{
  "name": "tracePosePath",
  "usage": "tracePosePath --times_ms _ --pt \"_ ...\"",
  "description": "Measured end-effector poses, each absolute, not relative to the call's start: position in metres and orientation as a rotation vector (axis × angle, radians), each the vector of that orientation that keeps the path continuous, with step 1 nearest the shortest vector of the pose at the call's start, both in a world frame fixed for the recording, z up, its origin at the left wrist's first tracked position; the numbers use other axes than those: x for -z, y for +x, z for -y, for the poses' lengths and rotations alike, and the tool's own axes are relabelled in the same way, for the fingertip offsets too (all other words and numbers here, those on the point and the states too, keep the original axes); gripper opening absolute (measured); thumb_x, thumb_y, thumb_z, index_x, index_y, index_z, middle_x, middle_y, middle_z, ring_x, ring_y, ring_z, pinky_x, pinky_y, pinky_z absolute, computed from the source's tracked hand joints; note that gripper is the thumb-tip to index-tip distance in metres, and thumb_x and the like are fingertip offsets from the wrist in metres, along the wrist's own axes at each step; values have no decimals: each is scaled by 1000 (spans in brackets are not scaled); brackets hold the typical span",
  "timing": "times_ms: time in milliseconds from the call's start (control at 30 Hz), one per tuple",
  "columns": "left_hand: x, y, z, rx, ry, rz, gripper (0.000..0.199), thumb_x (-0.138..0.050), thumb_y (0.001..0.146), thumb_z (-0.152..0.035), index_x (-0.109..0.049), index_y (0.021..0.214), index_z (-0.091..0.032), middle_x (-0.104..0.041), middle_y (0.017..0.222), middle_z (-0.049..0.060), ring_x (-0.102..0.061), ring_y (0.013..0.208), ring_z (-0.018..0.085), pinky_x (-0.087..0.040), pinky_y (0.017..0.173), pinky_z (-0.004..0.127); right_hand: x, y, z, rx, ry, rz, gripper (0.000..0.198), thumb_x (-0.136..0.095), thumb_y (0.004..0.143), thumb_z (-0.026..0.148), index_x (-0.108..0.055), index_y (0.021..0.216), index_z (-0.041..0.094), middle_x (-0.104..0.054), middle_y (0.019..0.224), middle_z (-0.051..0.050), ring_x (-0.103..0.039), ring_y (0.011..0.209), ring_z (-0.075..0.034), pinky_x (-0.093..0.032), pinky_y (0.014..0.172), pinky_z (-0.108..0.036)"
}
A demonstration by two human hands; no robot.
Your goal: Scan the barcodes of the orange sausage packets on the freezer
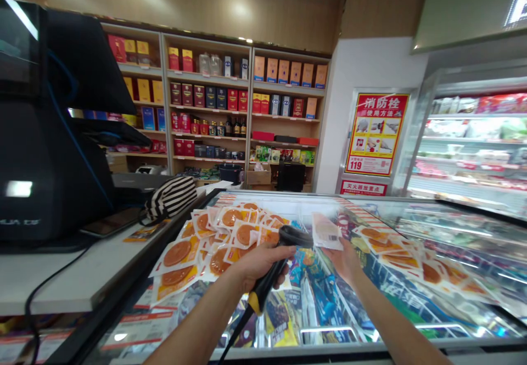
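Over freezer glass (370, 211), left hand (259, 266) grips scanner (284, 250), right hand (346, 260) pinches packet (326, 231).

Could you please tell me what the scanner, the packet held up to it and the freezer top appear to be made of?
Scanner: seemingly matte black plastic, yellow-accented grip. Packet: thin, glossy plastic film, probably, flexing. Freezer top: clear glass, reflective, goods visible beneath.

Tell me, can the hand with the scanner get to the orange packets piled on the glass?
Probably yes. The left hand hovers right beside the orange packets, which lie loose on top of the freezer lid with nothing between. But its fingers are wrapped round the scanner, so picking one up looks awkward.
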State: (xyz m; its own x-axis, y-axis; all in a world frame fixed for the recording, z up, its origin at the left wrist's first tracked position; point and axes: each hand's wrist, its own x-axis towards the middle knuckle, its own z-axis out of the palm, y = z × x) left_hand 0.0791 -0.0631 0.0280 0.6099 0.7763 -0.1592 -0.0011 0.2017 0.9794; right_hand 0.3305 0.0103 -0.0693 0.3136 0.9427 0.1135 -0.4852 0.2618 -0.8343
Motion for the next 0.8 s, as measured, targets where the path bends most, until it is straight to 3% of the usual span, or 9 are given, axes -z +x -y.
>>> tracePosePath --times_ms 500,667,800 --pt "-31 83 67 -622 1312 -747 30 -55 63 -42 -47 70 -15 -47 47 -4 -43 38 6 -32 38 19 68 334 -9 -1058 -786 667 30 -42 65 32 -52 90 19 -62 76 -3 -56 83 -21 -44 75 -41" --pt "-33 62 61 -768 1276 -866 31 -54 63 -44 -45 71 -15 -46 44 -4 -41 36 6 -32 37 18 74 333 -21 -716 -1038 859 42 -39 68 40 -50 100 16 -60 90 -7 -55 86 -22 -47 69 -36" --pt "-32 37 57 -853 1228 -952 31 -54 62 -45 -44 69 -16 -47 46 -5 -42 36 6 -32 36 17 79 317 -37 -503 -1175 1082 52 -37 69 46 -50 105 12 -54 106 -13 -47 100 -26 -41 79 -40"
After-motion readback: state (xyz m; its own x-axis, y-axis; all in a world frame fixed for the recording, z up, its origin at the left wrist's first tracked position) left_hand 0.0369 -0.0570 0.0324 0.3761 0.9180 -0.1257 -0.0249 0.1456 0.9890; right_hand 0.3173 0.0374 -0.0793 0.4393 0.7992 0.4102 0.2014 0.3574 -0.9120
